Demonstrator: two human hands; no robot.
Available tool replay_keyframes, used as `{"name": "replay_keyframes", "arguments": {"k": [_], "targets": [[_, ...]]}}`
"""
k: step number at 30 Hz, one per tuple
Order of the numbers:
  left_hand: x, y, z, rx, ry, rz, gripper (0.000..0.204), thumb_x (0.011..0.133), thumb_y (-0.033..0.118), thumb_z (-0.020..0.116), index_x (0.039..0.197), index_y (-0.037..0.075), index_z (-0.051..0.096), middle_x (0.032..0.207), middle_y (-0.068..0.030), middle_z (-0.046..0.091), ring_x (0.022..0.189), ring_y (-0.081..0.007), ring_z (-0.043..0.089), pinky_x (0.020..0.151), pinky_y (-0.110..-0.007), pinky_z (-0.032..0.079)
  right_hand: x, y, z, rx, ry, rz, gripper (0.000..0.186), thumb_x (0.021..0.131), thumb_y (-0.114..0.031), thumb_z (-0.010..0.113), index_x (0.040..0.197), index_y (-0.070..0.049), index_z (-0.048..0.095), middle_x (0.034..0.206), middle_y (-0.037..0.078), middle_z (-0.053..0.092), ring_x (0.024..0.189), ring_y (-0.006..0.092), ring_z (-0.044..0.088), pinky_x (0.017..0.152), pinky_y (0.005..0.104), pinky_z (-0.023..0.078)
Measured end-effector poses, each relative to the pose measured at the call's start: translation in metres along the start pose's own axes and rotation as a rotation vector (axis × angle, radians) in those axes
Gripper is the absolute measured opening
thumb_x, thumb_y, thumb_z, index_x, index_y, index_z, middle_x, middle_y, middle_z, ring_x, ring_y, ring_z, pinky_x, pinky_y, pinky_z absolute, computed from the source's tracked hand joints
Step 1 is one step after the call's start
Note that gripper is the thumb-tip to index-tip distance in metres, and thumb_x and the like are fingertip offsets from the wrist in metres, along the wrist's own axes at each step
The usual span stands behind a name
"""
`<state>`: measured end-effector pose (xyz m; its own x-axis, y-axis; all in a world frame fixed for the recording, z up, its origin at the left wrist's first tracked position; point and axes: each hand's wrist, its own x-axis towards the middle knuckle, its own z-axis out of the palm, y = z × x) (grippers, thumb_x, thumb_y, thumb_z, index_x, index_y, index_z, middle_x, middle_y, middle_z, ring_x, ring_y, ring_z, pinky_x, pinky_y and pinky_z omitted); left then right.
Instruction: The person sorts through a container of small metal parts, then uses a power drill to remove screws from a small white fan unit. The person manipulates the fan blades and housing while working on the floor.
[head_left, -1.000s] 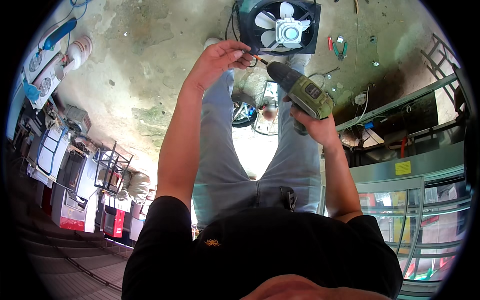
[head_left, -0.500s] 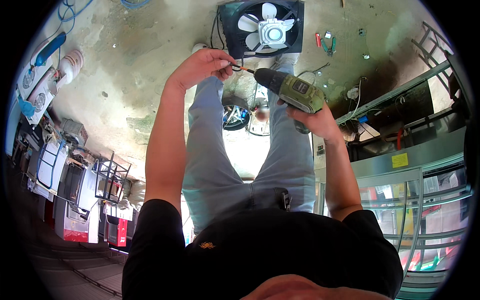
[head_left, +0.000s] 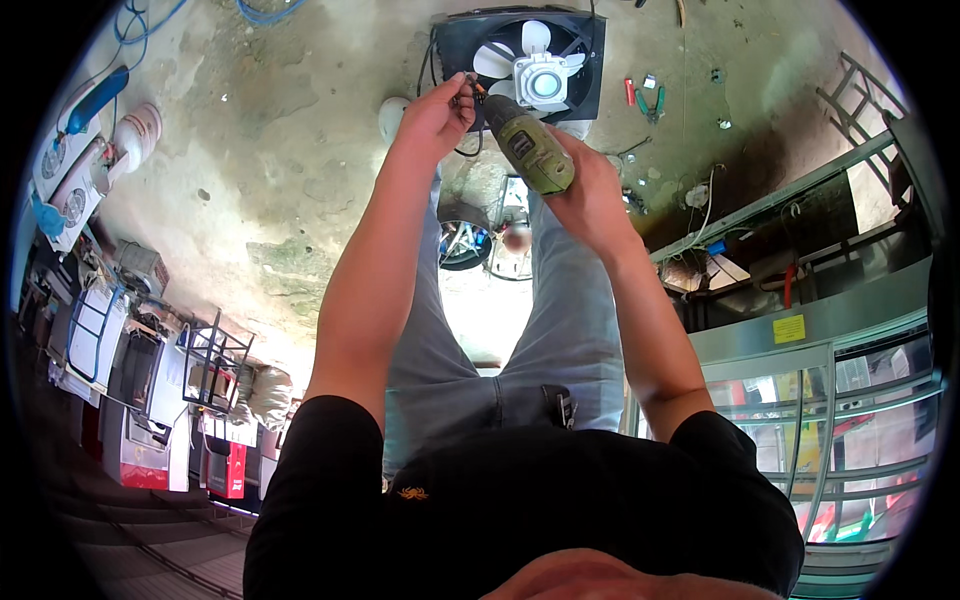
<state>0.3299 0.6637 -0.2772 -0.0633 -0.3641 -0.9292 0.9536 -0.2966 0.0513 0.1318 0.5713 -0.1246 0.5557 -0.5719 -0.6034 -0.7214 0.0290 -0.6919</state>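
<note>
An olive-green and black cordless drill (head_left: 535,155) is in my right hand (head_left: 592,195), which wraps its grip. The drill points up and left, with a short orange-tinted bit at its front. At the bit's tip, my left hand (head_left: 436,122) is closed, thumb and fingers pinched together; what they hold is too small and dark to make out. Both hands are at the lower left corner of a fan unit (head_left: 542,82), which has white blades, a white motor and a black square frame. A black cable (head_left: 433,60) runs along the frame's left side.
Pliers with green handles (head_left: 655,103) and a red cylinder (head_left: 630,92) lie right of the fan. Between my legs stands a round black container (head_left: 464,245) of tools. A glass display case (head_left: 800,430) is at right; stools and boxes fill the left.
Both hands have moved up and away from me to the fan's lower left corner. The drill has swung from pointing mostly left to pointing more steeply up and left.
</note>
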Motion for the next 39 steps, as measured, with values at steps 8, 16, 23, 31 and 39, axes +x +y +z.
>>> {"name": "replay_keyframes", "arguments": {"k": [8,16,23,31,39], "targets": [[0.053,-0.006,0.005,1.020,0.440,0.585,0.024,0.096,0.019,0.063,0.105,0.000,0.074,0.086,-0.0092,0.073,0.075,-0.0205,0.067,0.070,-0.032,0.052,0.043,0.010,0.031,-0.220,0.035,-0.027,0.051,0.077,-0.014,0.072,0.127,-0.013,0.061,0.106,0.017,0.070,0.096,0.0386,0.066,0.081,0.0454,0.053],[0.059,-0.003,-0.003,1.362,0.372,0.804,0.024,0.091,0.020,0.058,0.100,0.007,0.075,0.095,-0.0181,0.072,0.092,-0.0384,0.068,0.081,-0.045,0.053,0.062,0.019,0.038,-0.267,0.023,0.009,0.047,0.078,-0.016,0.072,0.124,-0.013,0.063,0.103,0.016,0.071,0.094,0.0382,0.066,0.079,0.0462,0.054],[0.066,-0.001,-0.007,1.356,0.370,0.773,0.024,0.094,0.021,0.061,0.106,0.005,0.074,0.094,-0.0166,0.074,0.088,-0.0311,0.071,0.079,-0.039,0.054,0.066,0.019,0.037,-0.263,0.023,0.005,0.048,0.078,-0.017,0.072,0.125,-0.013,0.063,0.104,0.016,0.071,0.094,0.0378,0.067,0.079,0.0459,0.054],[0.061,0.003,-0.004,1.343,0.351,0.736,0.022,0.092,0.022,0.062,0.102,0.006,0.073,0.094,-0.0163,0.074,0.090,-0.0346,0.070,0.080,-0.043,0.054,0.069,0.015,0.036,-0.267,0.024,0.009,0.049,0.076,-0.015,0.074,0.124,-0.013,0.063,0.102,0.016,0.071,0.092,0.0383,0.067,0.079,0.0457,0.054],[0.060,0.001,-0.004,1.378,0.317,0.796,0.023,0.095,0.022,0.065,0.108,0.004,0.071,0.090,-0.0141,0.074,0.084,-0.0275,0.072,0.076,-0.037,0.054,0.067,0.012,0.034,-0.256,0.032,0.012,0.049,0.076,-0.015,0.073,0.124,-0.012,0.063,0.102,0.017,0.070,0.094,0.0386,0.066,0.079,0.0460,0.054]]}}
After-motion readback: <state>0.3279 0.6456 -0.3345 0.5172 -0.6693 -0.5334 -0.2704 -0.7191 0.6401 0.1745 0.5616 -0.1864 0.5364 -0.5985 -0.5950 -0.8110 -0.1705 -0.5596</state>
